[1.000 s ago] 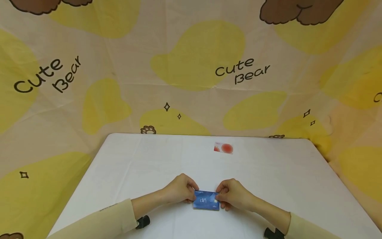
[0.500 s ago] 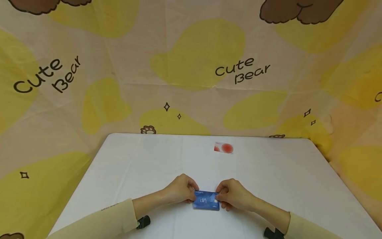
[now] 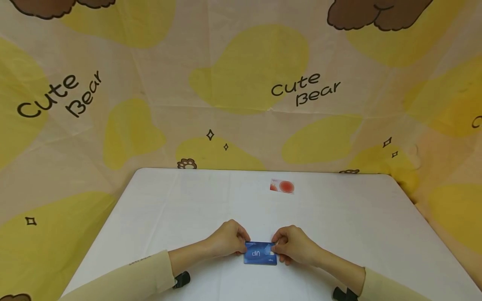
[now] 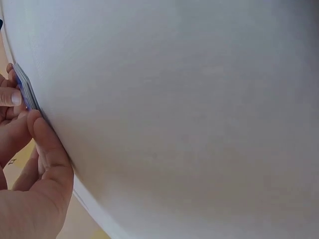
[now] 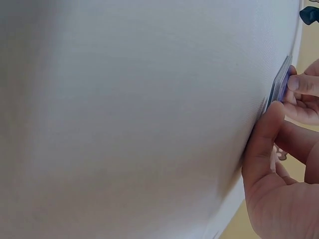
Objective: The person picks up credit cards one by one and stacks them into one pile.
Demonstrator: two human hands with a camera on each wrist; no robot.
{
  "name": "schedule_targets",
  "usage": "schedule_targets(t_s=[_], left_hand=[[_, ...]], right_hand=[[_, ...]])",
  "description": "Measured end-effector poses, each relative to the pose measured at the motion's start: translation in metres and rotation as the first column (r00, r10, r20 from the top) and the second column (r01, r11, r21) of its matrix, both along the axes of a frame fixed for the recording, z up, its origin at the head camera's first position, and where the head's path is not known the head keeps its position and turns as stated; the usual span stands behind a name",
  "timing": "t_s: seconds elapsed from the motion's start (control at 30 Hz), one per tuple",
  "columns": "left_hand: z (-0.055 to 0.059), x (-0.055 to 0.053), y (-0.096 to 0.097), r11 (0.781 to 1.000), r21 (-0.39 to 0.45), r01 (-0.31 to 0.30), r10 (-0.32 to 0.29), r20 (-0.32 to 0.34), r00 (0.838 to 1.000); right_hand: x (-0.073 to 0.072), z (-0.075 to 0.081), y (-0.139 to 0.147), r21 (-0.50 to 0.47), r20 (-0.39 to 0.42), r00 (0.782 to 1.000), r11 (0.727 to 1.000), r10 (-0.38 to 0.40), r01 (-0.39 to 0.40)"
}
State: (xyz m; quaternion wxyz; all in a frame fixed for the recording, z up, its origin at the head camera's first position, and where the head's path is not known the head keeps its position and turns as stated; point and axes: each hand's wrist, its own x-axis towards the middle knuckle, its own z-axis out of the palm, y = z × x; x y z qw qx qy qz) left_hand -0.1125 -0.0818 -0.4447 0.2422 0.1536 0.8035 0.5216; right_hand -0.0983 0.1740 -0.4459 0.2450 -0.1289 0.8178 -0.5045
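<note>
A stack of cards, topped by a blue card marked VIP [image 3: 260,253], is at the near middle of the table in the head view. Its lettering appears upside down. My left hand [image 3: 227,239] pinches the stack's left end between thumb and fingers. At the opposite end, my right hand [image 3: 297,244] grips it the same way. Layered edges of the stack [image 4: 29,92] show in the left wrist view, very close to the white surface. The right wrist view also shows the stack's edges [image 5: 278,84] between both hands. The fingertips behind the cards are partly hidden.
Farther back on the white table [image 3: 188,200] lies a single card with a red circle [image 3: 282,186]. A patterned cloth [image 3: 241,83] with "Cute Bear" lettering hangs behind the table. Black wrist devices [image 3: 182,279] sit at both sleeves.
The hands stay in nearly the same place. The top edge of the blue card now looks straighter and slightly lower, nearer to level than before.
</note>
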Motion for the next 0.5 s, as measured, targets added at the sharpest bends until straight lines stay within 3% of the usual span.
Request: schedule_targets(t_s=[0.5], left_hand=[[0.0015,-0.001,-0.0007,1.0,0.006,0.008,-0.008,0.021,1.0]], right_hand=[[-0.0024,-0.0012,0.0007,0.015,0.005,1.0,1.0,0.011,-0.011]])
